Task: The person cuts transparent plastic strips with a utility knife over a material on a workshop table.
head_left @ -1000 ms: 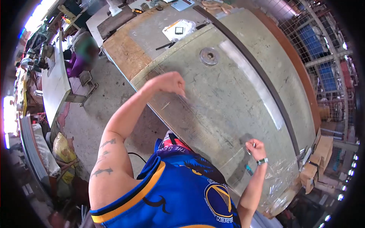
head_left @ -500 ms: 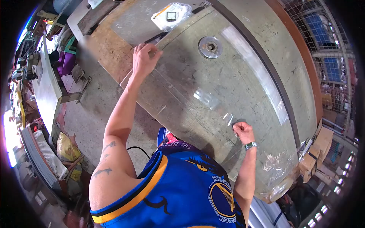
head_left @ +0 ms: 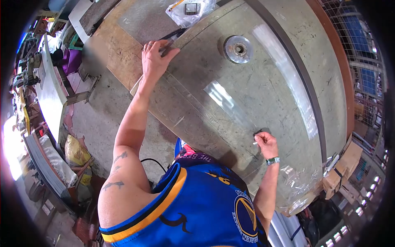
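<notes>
On the scuffed grey-green surface (head_left: 271, 94) lies a glossy clear plastic strip (head_left: 224, 100), while the left hand (head_left: 156, 61) curves its fingers by a dark object (head_left: 166, 51), grip unclear, and the right hand (head_left: 266, 144) pinches a small white piece (head_left: 255, 143), seemingly a handling step calling next for steadiness.

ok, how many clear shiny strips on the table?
2 visible: long clear shiny strip beside the long dark bar, second clear shiny strip nearer the blue jersey. Stacked layers may be hidden.
</notes>
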Available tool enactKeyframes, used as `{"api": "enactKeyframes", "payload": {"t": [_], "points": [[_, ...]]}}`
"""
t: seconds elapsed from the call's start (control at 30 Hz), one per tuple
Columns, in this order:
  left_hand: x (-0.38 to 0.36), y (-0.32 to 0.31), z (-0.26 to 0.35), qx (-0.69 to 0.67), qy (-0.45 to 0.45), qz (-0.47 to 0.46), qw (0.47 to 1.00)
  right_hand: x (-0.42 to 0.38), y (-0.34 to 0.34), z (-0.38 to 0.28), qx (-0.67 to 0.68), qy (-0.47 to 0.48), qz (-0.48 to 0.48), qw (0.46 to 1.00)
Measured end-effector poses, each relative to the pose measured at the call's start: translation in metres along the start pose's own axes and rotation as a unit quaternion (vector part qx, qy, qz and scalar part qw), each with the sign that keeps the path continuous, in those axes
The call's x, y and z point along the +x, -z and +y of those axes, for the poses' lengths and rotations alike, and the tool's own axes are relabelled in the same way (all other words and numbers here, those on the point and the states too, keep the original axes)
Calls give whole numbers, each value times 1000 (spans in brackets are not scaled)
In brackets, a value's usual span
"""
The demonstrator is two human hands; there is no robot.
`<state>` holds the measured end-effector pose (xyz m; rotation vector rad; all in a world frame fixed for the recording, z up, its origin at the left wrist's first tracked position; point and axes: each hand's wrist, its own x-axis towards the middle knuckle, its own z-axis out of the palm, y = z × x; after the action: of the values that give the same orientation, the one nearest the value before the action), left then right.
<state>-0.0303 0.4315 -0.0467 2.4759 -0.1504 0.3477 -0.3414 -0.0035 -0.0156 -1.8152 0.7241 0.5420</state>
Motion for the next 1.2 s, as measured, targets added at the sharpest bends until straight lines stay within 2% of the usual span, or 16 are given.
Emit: {"api": "enactKeyframes", "payload": {"t": [0.13,0.33,0.53,0.83,0.93,0.97,1.07,1.1,1.13,1.17,1.2], "points": [[-12,5,2,13,-33,-1,999,3,-2,-8,7,-4,-4,1000],[-8,1,4,-21,31,-16,999,7,3,-1,16,-7,-17,1000],[-13,1,7,-21,-35,30,999,5,5,4,39,-3,-25,999],[-17,-3,8,12,-72,39,997,-3,4,1,24,-2,-19,1000],[-17,-5,7,27,-88,55,994,-4,10,10,8,-6,-27,1000],[-18,-4,6,40,-102,54,992,-5,12,16,-69,33,-2,997],[-17,-4,4,95,-100,33,990,-11,23,28,-79,69,2,994],[-16,-8,-9,87,-102,17,991,-14,28,31,-96,70,5,993],[-15,-11,-16,100,-147,32,983,-20,38,32,-153,60,6,986],[-14,-10,-12,95,-108,4,990,-30,46,33,-150,52,13,987],[-13,-12,-16,84,-151,11,985,-38,52,47,-151,31,39,987]]}}
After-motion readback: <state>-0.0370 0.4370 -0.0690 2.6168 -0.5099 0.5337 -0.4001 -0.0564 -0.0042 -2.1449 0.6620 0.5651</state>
